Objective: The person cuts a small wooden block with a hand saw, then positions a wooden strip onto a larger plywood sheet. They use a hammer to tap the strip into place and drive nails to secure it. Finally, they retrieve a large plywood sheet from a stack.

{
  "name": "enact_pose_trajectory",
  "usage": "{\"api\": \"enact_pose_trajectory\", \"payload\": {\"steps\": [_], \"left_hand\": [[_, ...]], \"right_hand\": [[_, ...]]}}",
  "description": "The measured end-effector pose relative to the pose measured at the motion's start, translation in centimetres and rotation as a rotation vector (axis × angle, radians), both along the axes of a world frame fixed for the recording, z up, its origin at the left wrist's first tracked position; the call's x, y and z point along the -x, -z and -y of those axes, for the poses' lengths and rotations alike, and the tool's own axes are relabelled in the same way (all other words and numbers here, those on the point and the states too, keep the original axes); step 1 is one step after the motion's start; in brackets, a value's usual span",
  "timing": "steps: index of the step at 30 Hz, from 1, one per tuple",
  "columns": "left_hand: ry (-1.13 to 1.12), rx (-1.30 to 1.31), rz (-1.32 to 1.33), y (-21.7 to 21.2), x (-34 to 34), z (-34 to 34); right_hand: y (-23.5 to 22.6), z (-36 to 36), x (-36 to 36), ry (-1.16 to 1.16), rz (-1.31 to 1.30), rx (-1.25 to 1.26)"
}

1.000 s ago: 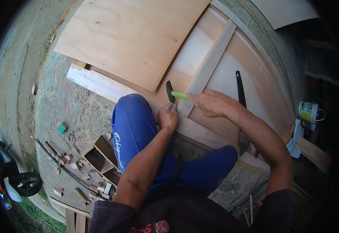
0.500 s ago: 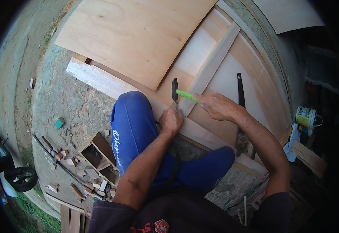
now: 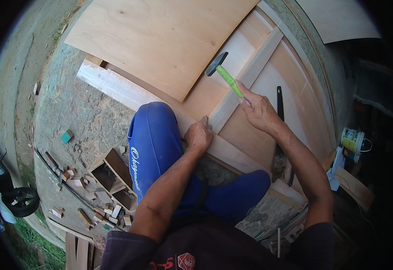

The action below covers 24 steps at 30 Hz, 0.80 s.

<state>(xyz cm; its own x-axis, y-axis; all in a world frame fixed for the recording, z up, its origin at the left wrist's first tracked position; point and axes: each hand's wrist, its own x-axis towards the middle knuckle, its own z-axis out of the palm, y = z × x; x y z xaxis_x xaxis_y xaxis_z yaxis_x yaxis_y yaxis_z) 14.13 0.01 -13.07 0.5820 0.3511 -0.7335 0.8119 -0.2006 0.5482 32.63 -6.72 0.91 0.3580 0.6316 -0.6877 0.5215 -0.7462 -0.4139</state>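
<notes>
Green-handled hammer (image 3: 226,76), straight-railed wooden frame (image 3: 237,155)

This is a wood workshop outdoors. You can tell because a big wood frame (image 3: 232,150) lies on a rough slab (image 3: 81,108), with a wide wood sheet (image 3: 160,40) on top. There is a hammer (image 3: 229,80) and a saw (image 3: 280,102). Little wood bits (image 3: 116,210) are spread near the slab's left edge. Past that edge are dirt (image 3: 14,81), grass (image 3: 34,243) and a motorbike (image 3: 20,201).
</notes>
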Motion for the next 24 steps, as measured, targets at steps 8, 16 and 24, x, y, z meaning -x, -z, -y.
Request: {"api": "enact_pose_trajectory", "payload": {"steps": [8,16,24], "left_hand": [[-0.52,-0.023,0.45,-8.8,-1.1,-7.6],[0.071,-0.82,0.196,2.7,1.5,-23.8],[0.119,-0.897,0.336,4.2,1.1,-23.5]], "right_hand": [[0.2,0.5,-0.1,0.128,0.011,-0.034],[1.0,0.5,-1.6,-0.13,-0.033,-0.055],[1.9,2.0,-1.5,-0.176,0.051,-0.107]]}}
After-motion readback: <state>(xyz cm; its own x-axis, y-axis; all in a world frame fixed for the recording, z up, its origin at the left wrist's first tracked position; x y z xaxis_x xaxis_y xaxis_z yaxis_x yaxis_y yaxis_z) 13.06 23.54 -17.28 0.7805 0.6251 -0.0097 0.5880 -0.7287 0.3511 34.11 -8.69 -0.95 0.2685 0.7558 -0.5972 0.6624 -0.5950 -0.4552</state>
